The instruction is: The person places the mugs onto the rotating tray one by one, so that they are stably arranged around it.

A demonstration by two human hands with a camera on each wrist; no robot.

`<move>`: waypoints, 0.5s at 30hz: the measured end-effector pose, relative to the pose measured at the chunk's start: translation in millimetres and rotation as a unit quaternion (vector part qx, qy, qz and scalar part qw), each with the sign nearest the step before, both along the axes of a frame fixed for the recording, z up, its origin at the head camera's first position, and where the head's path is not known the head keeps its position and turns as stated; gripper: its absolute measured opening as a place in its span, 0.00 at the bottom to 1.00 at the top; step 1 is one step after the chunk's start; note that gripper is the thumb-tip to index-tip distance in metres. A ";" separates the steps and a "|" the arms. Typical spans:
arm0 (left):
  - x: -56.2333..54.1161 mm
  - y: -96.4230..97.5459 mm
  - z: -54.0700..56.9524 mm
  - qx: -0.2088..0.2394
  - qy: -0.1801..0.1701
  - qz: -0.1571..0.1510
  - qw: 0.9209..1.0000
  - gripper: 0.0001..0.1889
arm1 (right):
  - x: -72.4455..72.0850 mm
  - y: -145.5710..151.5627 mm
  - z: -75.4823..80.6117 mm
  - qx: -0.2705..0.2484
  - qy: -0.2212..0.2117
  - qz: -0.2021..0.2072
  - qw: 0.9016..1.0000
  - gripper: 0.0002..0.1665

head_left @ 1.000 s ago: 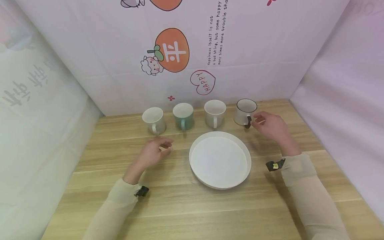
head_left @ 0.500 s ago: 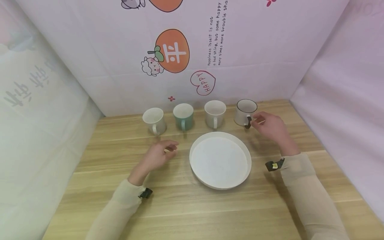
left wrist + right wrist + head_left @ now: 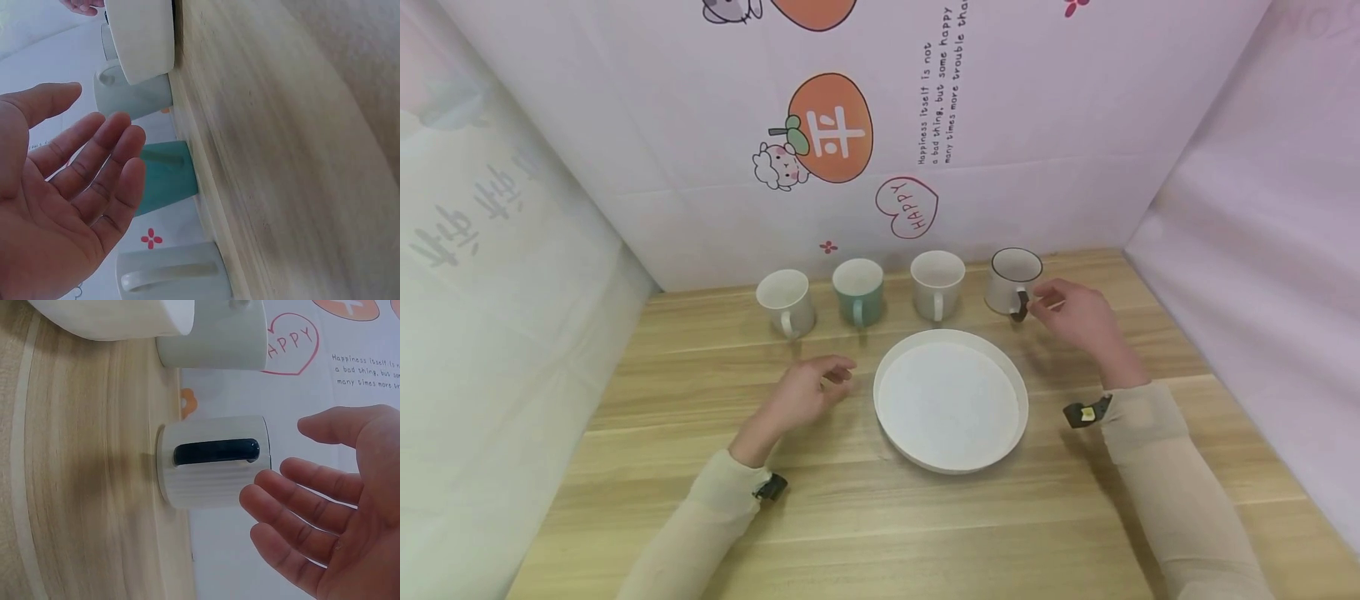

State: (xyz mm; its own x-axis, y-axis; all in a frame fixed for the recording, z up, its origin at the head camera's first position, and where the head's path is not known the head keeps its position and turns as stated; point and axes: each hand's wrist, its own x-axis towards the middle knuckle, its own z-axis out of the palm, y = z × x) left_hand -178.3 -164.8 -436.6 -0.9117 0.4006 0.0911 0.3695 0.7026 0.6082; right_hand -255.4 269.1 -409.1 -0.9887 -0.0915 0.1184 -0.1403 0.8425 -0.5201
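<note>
My left hand (image 3: 808,392) hovers over the table left of a round white tray (image 3: 951,462), its fingers relaxed and holding nothing. In the left wrist view its fingertips overlap a teal mug (image 3: 167,175). My right hand (image 3: 1077,317) is beside the black handle of a white mug with a dark rim (image 3: 1006,292); in the right wrist view the palm and loosely bent fingers (image 3: 294,506) hold nothing. A plain white mug (image 3: 937,287) stands left of the dark-rimmed one. At the row's left end is another white mug (image 3: 790,308). All the mugs stand upright, handles toward me.
The wooden table (image 3: 880,542) extends in front of the tray. A white cloth backdrop (image 3: 1037,125) with printed fruit and lettering rises right behind the mugs. White cloth also hangs along the left side (image 3: 497,275) and the right side (image 3: 1262,275).
My left hand has moved right and slightly toward me, from near the leftmost mug to closer to the tray. The right hand and the mugs have stayed in place.
</note>
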 end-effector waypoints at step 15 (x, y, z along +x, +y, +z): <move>0.7 7.3 -7.2 0.004 -0.011 -0.013 1.000 0.18 | -1.3 -2.0 0.2 -0.007 -0.001 -0.001 1.000 0.24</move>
